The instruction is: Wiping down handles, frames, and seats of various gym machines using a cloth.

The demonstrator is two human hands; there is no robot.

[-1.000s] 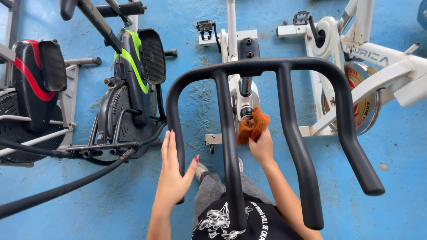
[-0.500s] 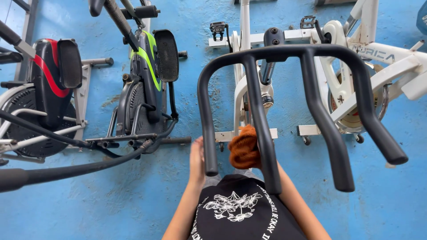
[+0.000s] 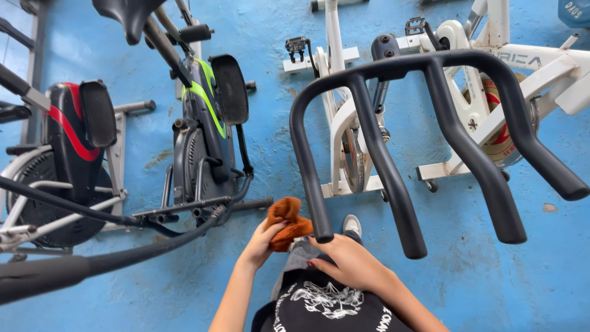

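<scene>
Lower centre of the frame: left hand [image 3: 261, 243] closed in a grip around a crumpled orange cloth [image 3: 287, 222], fingers wrapped under the lower part, most of the cloth bulging up and right above the grip. Cloth pressed against the lower tip of the leftmost black handlebar prong [image 3: 312, 178]. Right hand [image 3: 347, 261] just right of and below the cloth, fingers curled loosely near the same prong tip, holding nothing visible; whether touching the cloth or the prong, cannot tell. Red-painted nails on the right hand.

Black handlebar [image 3: 430, 61] across the upper right and centre: four downward prongs counted, joined by one curved crossbar. One orange cloth. Two hands, both belonging to the camera wearer. One white shoe [image 3: 352, 225] on the blue floor [image 3: 510, 276], just right of the cloth. Black printed shirt [image 3: 319, 304] at the bottom edge.

Four exercise machines counted beyond: one black and red [image 3: 67, 129] at far left, one black and green [image 3: 206, 117] left of centre, two white stationary bikes [image 3: 335, 123] at centre top and upper right. One black saddle [image 3: 129, 15] at the top left edge. Long black bar [image 3: 74, 267] slanting across the lower left.
</scene>
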